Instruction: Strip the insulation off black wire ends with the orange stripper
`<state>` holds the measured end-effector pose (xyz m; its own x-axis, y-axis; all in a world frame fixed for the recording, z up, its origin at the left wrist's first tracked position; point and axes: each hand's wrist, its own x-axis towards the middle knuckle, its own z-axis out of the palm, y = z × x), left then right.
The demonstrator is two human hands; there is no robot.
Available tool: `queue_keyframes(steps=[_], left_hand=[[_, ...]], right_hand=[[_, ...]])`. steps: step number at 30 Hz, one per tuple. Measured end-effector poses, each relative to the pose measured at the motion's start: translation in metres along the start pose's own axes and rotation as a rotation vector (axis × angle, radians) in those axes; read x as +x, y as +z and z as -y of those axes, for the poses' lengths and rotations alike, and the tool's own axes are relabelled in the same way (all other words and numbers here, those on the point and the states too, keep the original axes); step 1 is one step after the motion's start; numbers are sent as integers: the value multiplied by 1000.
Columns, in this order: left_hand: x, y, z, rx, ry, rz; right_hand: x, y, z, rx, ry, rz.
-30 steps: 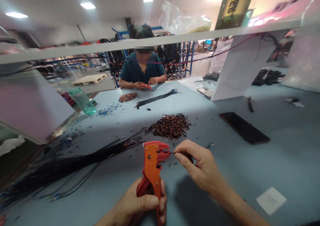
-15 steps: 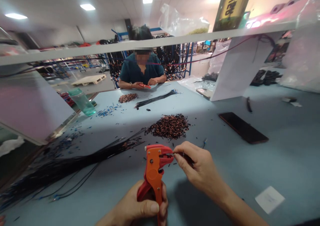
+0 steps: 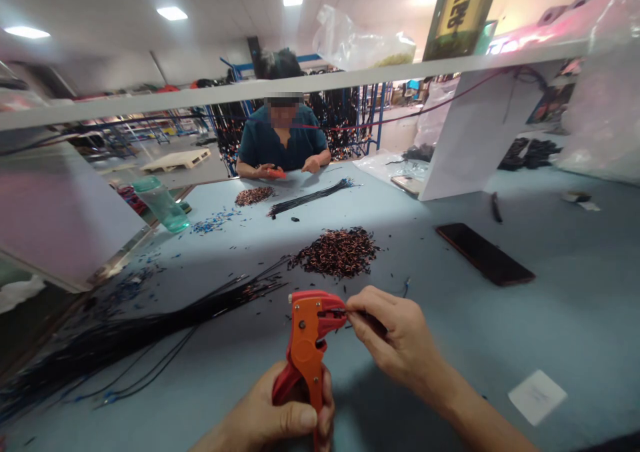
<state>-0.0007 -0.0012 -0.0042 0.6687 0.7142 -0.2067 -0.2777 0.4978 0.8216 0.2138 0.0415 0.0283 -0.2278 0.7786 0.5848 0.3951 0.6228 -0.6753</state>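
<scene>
My left hand is wrapped round the handles of an orange and red wire stripper, held upright with its jaws pointing right. At the jaw tips, my right hand pinches a thin dark wire between thumb and forefinger; most of it is hidden by the fingers. Beyond the tool lies a heap of short black and copper-coloured bits. To the left stretches a bundle of long black wires, some with blue ends. A small blue-tipped piece shows behind my right hand.
A dark phone and a white paper square lie to the right. Across the table a co-worker holds a red tool near another wire bundle. A green bottle stands left. A white shelf crosses overhead.
The stripper's red jaws look closer together than before. My hands stay almost in place. Across the table, the co-worker's hands have moved farther apart.
</scene>
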Motion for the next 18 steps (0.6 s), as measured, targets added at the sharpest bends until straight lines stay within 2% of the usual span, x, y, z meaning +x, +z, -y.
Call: queue_keyframes(steps=[9, 18], left_hand=[[1, 4, -4, 71, -31, -59], [2, 8, -6, 87, -51, -88]], right_hand=[[0, -3, 3, -3, -43, -7], [0, -4, 0, -23, -11, 58]])
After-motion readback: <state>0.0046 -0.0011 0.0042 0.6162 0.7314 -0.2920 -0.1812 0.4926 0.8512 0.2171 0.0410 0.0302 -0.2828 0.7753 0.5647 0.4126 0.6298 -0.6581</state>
